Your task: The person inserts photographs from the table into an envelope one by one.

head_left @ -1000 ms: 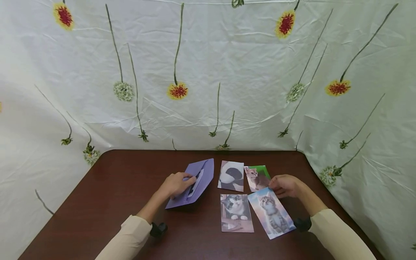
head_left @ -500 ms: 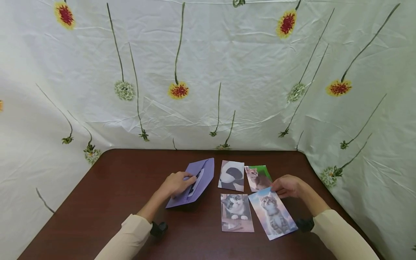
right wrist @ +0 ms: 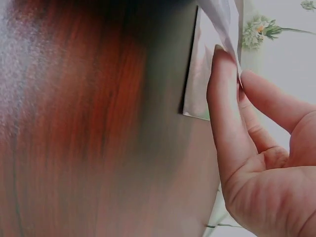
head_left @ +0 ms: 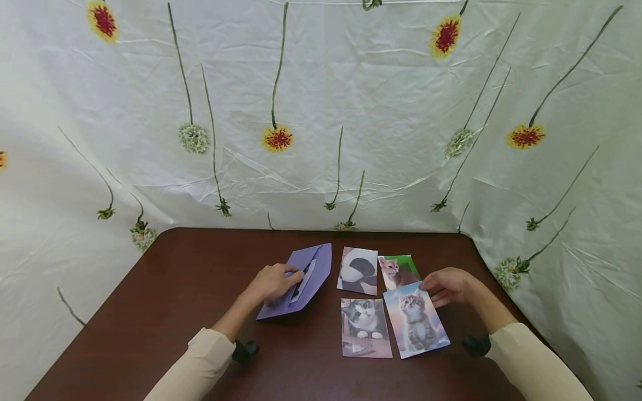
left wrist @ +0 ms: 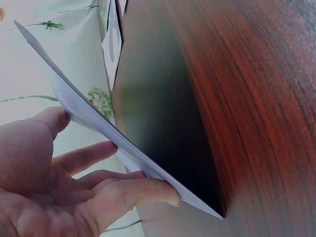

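Observation:
On the left, my left hand (head_left: pixel 276 283) holds a purple envelope (head_left: pixel 315 278) tilted up off the table, its flap side facing up. A piece of a black-and-white picture (head_left: pixel 297 289) shows at its opening, partly under my fingers. In the left wrist view, my thumb and fingers grip the envelope (left wrist: pixel 123 140) by its lower part. My right hand (head_left: pixel 451 285) pinches the top right corner of a photo card of a sitting kitten (head_left: pixel 415 322). Seen from the right wrist, thumb and forefinger meet on the card's edge (right wrist: pixel 223 22). That card overlaps the lower part of a green-backed cat card (head_left: pixel 398 270).
A panda-like black-and-white card (head_left: pixel 358 271) lies on the dark wooden table (head_left: pixel 200 278), right of the envelope. Below it is a grey-and-white kitten card (head_left: pixel 366 328). A white flowered cloth (head_left: pixel 321 100) hangs behind the table and at both sides.
The sitting-kitten card has turned more upright and shifted slightly up, over the green-backed cat card. My right hand moved a little to the right; the left hand and envelope stay still.

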`<state>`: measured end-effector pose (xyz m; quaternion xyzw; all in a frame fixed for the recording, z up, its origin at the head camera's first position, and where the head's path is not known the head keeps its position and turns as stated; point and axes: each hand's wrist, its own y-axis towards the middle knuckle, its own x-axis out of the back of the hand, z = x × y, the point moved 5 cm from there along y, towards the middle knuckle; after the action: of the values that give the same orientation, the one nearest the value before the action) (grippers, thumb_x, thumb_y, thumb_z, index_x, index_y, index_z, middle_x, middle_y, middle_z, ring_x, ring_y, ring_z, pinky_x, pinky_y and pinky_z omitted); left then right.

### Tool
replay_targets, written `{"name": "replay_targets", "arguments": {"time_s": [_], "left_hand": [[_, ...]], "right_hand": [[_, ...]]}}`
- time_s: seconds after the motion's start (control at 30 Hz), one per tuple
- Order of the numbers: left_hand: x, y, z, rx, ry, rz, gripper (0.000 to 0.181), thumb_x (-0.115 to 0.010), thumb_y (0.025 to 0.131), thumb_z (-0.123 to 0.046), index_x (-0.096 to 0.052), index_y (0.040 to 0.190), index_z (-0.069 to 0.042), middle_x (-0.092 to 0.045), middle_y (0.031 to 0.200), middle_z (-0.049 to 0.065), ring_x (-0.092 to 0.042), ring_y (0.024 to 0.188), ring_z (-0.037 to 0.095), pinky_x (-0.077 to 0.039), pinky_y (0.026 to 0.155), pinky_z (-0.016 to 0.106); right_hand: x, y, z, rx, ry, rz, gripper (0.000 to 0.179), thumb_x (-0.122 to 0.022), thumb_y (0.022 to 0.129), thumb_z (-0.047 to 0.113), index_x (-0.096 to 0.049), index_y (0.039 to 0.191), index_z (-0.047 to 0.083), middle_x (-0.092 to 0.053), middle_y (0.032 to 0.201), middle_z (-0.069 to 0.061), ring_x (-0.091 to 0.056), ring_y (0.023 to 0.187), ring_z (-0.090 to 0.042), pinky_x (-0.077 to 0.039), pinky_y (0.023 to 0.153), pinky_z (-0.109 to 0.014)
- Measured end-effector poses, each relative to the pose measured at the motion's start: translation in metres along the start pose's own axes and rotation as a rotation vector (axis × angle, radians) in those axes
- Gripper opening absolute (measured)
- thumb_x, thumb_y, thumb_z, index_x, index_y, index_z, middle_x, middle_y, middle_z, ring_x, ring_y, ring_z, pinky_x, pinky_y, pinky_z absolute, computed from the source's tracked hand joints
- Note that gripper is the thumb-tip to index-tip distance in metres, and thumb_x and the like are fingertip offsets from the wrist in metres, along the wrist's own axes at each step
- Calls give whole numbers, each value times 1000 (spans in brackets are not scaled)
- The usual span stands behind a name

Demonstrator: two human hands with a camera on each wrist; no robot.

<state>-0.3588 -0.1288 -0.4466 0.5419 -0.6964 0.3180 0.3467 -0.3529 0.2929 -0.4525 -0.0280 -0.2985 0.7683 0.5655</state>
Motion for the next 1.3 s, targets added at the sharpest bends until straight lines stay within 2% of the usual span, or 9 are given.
{"name": "replay_targets", "arguments": {"time_s": [0.17, 0.47, 0.7, 0.93, 1.07, 1.3], "left_hand": [[0, 1, 1, 9, -9, 8, 45, -56, 102, -43, -68, 133, -14, -63, 138, 21, -67, 84, 25, -52, 46, 35], [0, -1, 2, 27, -18, 12, 45, -57, 101, -43, -68, 134, -15, -62, 138, 21, -65, 76, 24, -53, 44, 37], [-1, -1, 1, 22, -11, 14, 45, -56, 102, -43, -68, 135, -14, -61, 139, 21, -67, 82, 25, -54, 45, 38], [-1, 0, -1, 22, -3, 23, 45, -55, 102, -42, -67, 135, -14, -61, 139, 20, -65, 82, 24, -53, 46, 37], [-1, 0, -1, 24, -7, 29, 45, -55, 102, -41, -67, 135, -14, -62, 139, 20, -65, 78, 24, -53, 45, 38], [0, 0, -2, 14, -5, 24, 44, -55, 102, -41, -68, 134, -13, -62, 138, 21, -68, 84, 25, -54, 45, 39]], "right_hand": [[4, -5, 8, 22, 24, 20, 9, -61, 97, 8, -67, 101, 2, -71, 86, -4, -71, 75, -18, -62, 70, -33], [5, -6, 29, 48, 100, -5, 10, -60, 98, 7, -69, 94, 4, -73, 82, -5, -72, 71, -15, -63, 69, -32], [0, -7, 55, 102, 131, -30, 8, -60, 97, 5, -66, 97, -1, -74, 81, -6, -72, 73, -15, -63, 69, -31], [-11, -5, 81, 165, 96, -35, 9, -59, 97, 4, -63, 101, -3, -73, 82, -4, -72, 74, -14, -62, 71, -29], [-17, -2, 93, 181, 76, -34, 12, -58, 98, 4, -61, 105, -5, -71, 84, -4, -72, 75, -13, -62, 72, -29], [-28, 6, 113, 187, 40, -40, 19, -55, 100, 5, -55, 113, -9, -67, 86, -5, -70, 76, -12, -62, 75, -28]]}}
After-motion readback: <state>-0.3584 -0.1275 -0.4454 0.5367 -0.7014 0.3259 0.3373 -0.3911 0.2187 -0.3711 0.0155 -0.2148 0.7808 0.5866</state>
